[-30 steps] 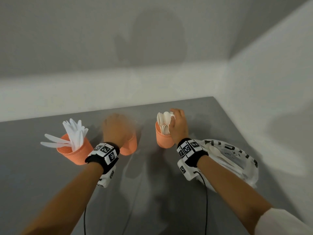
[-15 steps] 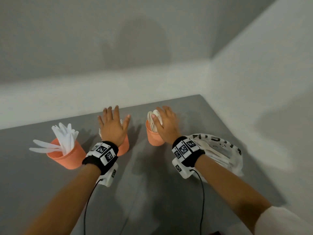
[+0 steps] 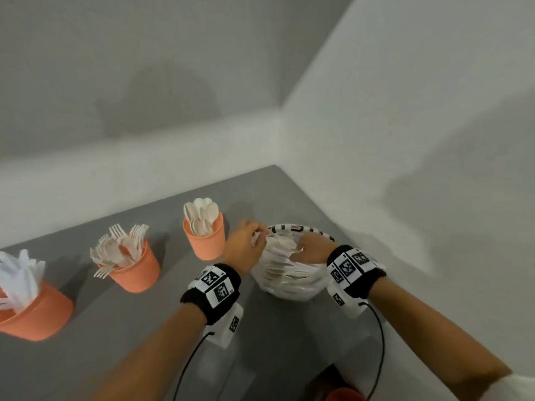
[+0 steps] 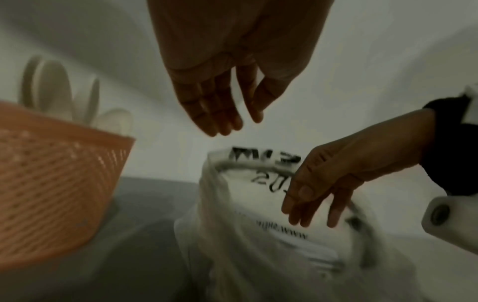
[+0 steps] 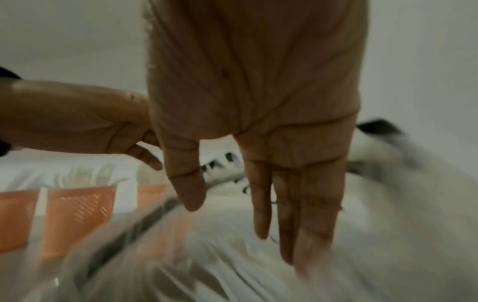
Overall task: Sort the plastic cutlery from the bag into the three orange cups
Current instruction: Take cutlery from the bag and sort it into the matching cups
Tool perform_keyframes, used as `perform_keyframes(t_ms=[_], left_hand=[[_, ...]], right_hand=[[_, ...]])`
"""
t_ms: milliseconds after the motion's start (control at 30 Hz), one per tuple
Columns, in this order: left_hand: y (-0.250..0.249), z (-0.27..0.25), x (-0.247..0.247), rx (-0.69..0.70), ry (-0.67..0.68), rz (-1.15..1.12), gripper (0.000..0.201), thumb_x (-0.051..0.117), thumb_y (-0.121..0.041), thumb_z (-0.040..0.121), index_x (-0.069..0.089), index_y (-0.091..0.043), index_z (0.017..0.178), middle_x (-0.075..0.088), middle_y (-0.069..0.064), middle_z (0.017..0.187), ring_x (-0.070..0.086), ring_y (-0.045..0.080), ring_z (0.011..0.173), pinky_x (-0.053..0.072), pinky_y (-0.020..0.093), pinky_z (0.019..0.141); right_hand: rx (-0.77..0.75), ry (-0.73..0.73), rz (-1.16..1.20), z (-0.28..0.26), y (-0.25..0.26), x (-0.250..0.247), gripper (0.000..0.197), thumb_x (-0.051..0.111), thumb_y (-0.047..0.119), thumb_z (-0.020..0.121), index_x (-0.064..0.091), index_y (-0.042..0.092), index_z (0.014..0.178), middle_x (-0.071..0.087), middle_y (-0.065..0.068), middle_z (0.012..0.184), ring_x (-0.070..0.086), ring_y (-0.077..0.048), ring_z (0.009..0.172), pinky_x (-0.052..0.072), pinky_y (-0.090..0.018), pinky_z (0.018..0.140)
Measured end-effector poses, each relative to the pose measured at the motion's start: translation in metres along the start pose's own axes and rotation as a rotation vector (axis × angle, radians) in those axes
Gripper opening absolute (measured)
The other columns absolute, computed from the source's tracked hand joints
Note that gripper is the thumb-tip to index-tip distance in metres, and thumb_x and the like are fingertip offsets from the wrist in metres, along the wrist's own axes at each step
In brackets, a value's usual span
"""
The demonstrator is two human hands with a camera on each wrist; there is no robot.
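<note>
Three orange mesh cups stand in a row on the grey table: knives in the left cup (image 3: 40, 314), forks in the middle cup (image 3: 139, 273), spoons in the right cup (image 3: 207, 244). Right of them lies the white plastic bag (image 3: 292, 282) with black lettering and more white cutlery inside. My left hand (image 3: 252, 238) hovers at the bag's left rim, fingers straight and empty (image 4: 240, 124). My right hand (image 3: 304, 247) reaches down into the bag's mouth with straight fingers (image 5: 232, 228), touching the plastic and gripping nothing that I can see.
White walls close the table (image 3: 162, 357) off at the back and on the right, right behind the bag. Cables run from both wrist cameras toward the near edge. A small red object (image 3: 344, 395) shows at the bottom edge.
Both hands left the middle and spoon cups and moved right to the bag. The head view swung right, so the cups now sit at the left.
</note>
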State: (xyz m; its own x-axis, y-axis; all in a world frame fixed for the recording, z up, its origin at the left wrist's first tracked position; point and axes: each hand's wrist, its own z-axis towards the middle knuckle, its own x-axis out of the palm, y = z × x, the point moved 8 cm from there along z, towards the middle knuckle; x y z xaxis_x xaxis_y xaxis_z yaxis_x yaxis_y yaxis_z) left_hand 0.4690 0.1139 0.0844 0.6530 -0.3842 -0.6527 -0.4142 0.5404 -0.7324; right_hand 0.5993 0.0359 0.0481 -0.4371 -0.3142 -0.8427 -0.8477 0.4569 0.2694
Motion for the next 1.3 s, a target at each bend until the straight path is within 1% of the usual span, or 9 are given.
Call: perform_keyframes(t_ms=[67, 167, 267, 467, 633, 800, 933, 1067, 1300], left_hand=[[0.012, -0.005, 0.021, -0.093, 0.064, 0.035, 0.02, 0.055, -0.012, 0.088, 0.066, -0.01, 0.105, 0.05, 0.01, 0.111, 0.051, 0.023, 0.101, 0.033, 0.019, 0.09], [0.03, -0.011, 0.038, -0.249, 0.139, 0.049, 0.033, 0.054, -0.013, 0.09, 0.057, -0.012, 0.123, 0.051, 0.015, 0.124, 0.042, 0.025, 0.122, 0.03, 0.021, 0.1], [0.039, -0.014, 0.046, -0.314, 0.21, 0.022, 0.043, 0.049, -0.006, 0.091, 0.045, -0.007, 0.134, 0.053, 0.017, 0.13, 0.045, 0.027, 0.126, 0.031, 0.022, 0.1], [0.038, -0.011, 0.042, -0.342, 0.216, 0.018, 0.049, 0.044, 0.002, 0.09, 0.038, -0.004, 0.138, 0.042, 0.013, 0.144, 0.041, 0.025, 0.132, 0.026, 0.018, 0.102], [0.042, -0.009, 0.042, -0.358, 0.217, 0.004, 0.049, 0.046, 0.001, 0.089, 0.041, -0.007, 0.137, 0.042, 0.011, 0.144, 0.043, 0.024, 0.131, 0.031, 0.026, 0.106], [0.042, -0.007, 0.041, -0.347, 0.208, 0.01, 0.047, 0.048, 0.002, 0.088, 0.044, -0.006, 0.135, 0.046, 0.012, 0.141, 0.045, 0.025, 0.129, 0.032, 0.027, 0.106], [0.04, -0.008, 0.041, -0.35, 0.199, 0.003, 0.046, 0.048, 0.0, 0.089, 0.044, -0.007, 0.134, 0.048, 0.012, 0.138, 0.047, 0.025, 0.126, 0.034, 0.026, 0.103], [0.039, -0.014, 0.039, -0.347, 0.188, -0.003, 0.044, 0.047, -0.001, 0.09, 0.044, -0.006, 0.134, 0.049, 0.012, 0.137, 0.048, 0.026, 0.125, 0.035, 0.027, 0.102], [0.036, -0.016, 0.034, -0.329, 0.203, -0.001, 0.043, 0.045, -0.002, 0.092, 0.044, -0.006, 0.134, 0.046, 0.01, 0.141, 0.045, 0.025, 0.128, 0.034, 0.03, 0.107]], right_hand=[[0.045, 0.04, 0.045, 0.006, -0.015, 0.012, 0.048, 0.056, 0.04, 0.089, 0.056, 0.006, 0.121, 0.058, -0.012, 0.125, 0.053, -0.027, 0.116, 0.039, -0.029, 0.092], [0.075, 0.055, 0.141, 0.024, -0.02, 0.026, 0.073, 0.062, 0.053, 0.079, 0.044, 0.009, 0.134, 0.05, -0.011, 0.135, 0.047, -0.029, 0.125, 0.036, -0.035, 0.103], [0.05, 0.052, 0.099, 0.064, -0.026, 0.042, 0.087, 0.06, 0.072, 0.066, 0.041, 0.022, 0.135, 0.052, -0.004, 0.133, 0.05, -0.022, 0.118, 0.039, -0.04, 0.104], [0.037, 0.041, 0.129, 0.054, -0.017, 0.03, 0.086, 0.07, 0.054, 0.072, 0.035, 0.014, 0.14, 0.043, -0.007, 0.141, 0.042, -0.027, 0.129, 0.033, -0.035, 0.107], [0.008, 0.031, 0.125, 0.058, -0.019, 0.031, 0.082, 0.064, 0.063, 0.071, 0.036, 0.022, 0.137, 0.048, 0.001, 0.131, 0.048, -0.021, 0.119, 0.037, -0.032, 0.103], [-0.037, 0.044, 0.226, 0.086, -0.029, 0.04, 0.117, 0.053, 0.091, 0.034, 0.042, 0.034, 0.135, 0.052, 0.004, 0.134, 0.048, -0.016, 0.121, 0.037, -0.038, 0.106], [-0.015, 0.069, 0.154, 0.065, -0.022, 0.032, 0.089, 0.068, 0.068, 0.063, 0.039, 0.026, 0.136, 0.047, 0.004, 0.135, 0.044, -0.019, 0.127, 0.034, -0.037, 0.108], [0.03, 0.093, 0.176, 0.074, -0.029, 0.042, 0.102, 0.064, 0.077, 0.054, 0.04, 0.024, 0.138, 0.049, 0.001, 0.138, 0.046, -0.022, 0.126, 0.035, -0.039, 0.107], [0.005, 0.179, 0.231, 0.08, -0.035, 0.045, 0.081, 0.07, 0.055, 0.068, 0.042, 0.025, 0.137, 0.047, 0.0, 0.139, 0.043, -0.024, 0.129, 0.031, -0.036, 0.11]])
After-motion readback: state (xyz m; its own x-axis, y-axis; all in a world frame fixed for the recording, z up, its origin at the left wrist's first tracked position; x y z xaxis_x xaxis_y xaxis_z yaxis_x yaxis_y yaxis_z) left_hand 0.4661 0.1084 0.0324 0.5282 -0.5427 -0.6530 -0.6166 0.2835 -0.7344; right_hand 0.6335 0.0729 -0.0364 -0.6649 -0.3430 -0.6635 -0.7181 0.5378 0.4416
